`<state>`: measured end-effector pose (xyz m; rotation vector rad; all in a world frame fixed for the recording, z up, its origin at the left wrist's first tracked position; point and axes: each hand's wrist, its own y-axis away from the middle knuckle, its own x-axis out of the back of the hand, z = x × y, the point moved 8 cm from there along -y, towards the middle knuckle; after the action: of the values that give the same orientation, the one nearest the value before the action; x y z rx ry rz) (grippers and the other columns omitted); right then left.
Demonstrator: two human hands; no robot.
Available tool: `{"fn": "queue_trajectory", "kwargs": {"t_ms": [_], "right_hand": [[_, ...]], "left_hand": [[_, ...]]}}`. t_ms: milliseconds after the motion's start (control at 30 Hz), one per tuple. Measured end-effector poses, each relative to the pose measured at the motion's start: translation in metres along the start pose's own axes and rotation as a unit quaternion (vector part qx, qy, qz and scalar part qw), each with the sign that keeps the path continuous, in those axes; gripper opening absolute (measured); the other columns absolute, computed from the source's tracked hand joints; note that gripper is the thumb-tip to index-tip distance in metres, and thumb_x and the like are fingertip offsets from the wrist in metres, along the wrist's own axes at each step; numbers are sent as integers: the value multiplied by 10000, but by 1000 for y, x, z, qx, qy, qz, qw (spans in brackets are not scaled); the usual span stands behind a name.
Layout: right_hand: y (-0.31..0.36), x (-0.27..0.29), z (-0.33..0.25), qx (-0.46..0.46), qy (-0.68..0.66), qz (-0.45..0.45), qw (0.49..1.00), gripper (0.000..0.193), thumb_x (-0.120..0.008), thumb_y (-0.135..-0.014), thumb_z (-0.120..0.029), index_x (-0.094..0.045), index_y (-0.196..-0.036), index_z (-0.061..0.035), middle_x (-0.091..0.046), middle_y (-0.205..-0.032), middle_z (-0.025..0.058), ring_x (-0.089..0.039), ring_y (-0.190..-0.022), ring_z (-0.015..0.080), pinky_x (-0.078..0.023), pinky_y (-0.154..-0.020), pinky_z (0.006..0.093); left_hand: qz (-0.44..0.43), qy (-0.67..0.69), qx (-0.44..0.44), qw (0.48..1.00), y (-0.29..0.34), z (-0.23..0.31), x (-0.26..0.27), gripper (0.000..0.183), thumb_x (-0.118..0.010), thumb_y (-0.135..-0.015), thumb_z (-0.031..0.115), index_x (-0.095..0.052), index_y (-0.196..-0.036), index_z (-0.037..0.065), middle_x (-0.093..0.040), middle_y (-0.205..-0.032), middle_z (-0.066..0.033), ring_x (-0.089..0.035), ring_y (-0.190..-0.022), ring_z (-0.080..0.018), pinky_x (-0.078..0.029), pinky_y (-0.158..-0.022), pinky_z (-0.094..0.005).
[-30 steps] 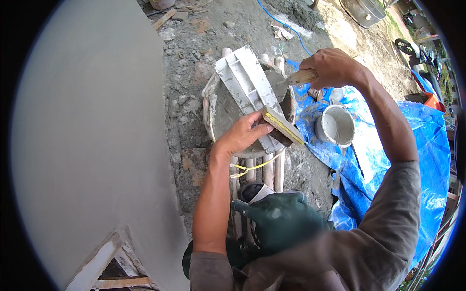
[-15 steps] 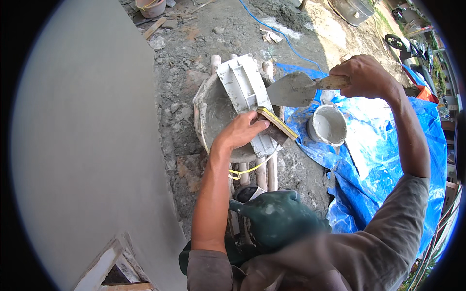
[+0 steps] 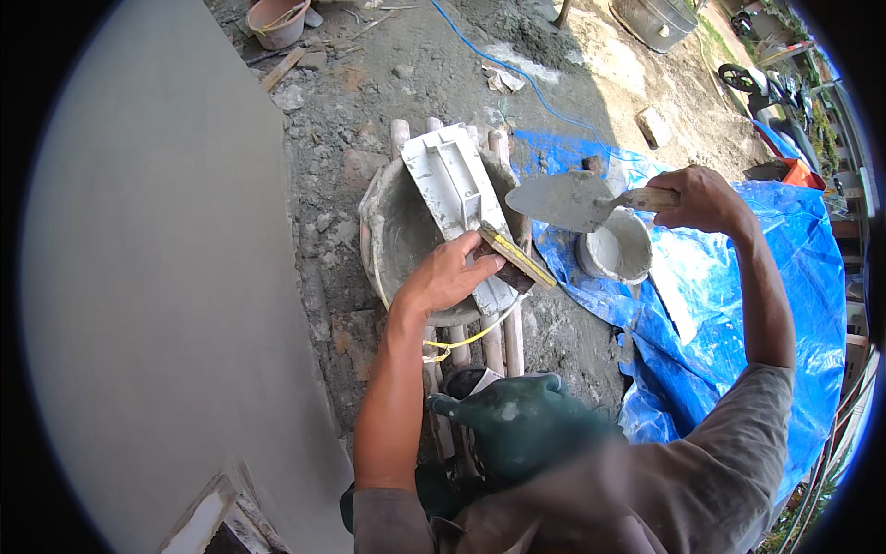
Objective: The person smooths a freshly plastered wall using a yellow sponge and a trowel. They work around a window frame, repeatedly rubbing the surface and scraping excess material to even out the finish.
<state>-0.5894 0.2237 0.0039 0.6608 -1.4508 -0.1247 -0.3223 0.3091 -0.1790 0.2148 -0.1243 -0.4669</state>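
My right hand (image 3: 703, 198) is closed round the wooden handle of a pointed trowel (image 3: 561, 201), whose grey-smeared blade points left. My left hand (image 3: 443, 279) grips a small dark block with a yellow edge (image 3: 519, 257) between thumb and fingers, over a long white ribbed plastic board (image 3: 450, 175). The board lies slanted across a round mortar tub (image 3: 372, 198), its far end over the rim. Grey mortar coats the tub's inside. Beyond the trowel's near edge stands a small grey-crusted bucket (image 3: 637, 263), partly covered by the blade and handle.
Wooden poles (image 3: 494, 346) lie under the tub. A blue tarp (image 3: 729, 323) spreads on the right. A smooth grey wall (image 3: 166, 258) rises at left. A pinkish bucket (image 3: 275, 26), a metal tub (image 3: 657, 20) and a blue hose (image 3: 544, 97) are farther off.
The trowel has gone down slightly and turned more level, its blade now nearer the small bucket. My right hand has lowered; my left hand keeps its grip on the block over the board.
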Motion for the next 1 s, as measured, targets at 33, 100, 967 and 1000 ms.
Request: {"fn": "queue_trajectory", "kwargs": {"t_ms": [33,100,967,1000], "right_hand": [[-9,-6,-7,16,20,7,1000,396,-740,-677,-251,-702,-1049,-123,-694,-813,117,-668,-794,288,-506,-736,402],[-23,-22,-20,30,36,4,999,406,-742,-678,-250,-701,-1063,-129,-699,-849,128,-668,-834,295,-502,-762,412],[19,-71,-215,251,-660,206,677,410,-611,-873,-220,-504,-1217,-24,-592,-899,59,-568,-708,120,-467,-639,263],[23,-68,-248,271,-666,195,667,379,-617,-863,-199,-506,-1182,-27,-594,-914,70,-572,-704,127,-471,-641,269]], "left_hand": [[2,-4,10,1000,0,-6,2,462,-626,-903,339,-582,-1195,-16,-671,-1094,-207,-643,-1002,-296,-474,-886,-385],[-19,0,63,998,1,-4,-2,404,-614,-932,201,-563,-1271,-11,-642,-1213,-108,-567,-1101,-149,-426,-976,-318],[511,31,-150,846,263,42,63,323,-646,-934,200,-552,-1151,-20,-670,-1049,-146,-655,-934,-195,-513,-802,-327],[539,29,-120,833,298,34,60,312,-656,-925,189,-559,-1140,-16,-675,-1032,-142,-656,-923,-190,-513,-795,-325]]}}
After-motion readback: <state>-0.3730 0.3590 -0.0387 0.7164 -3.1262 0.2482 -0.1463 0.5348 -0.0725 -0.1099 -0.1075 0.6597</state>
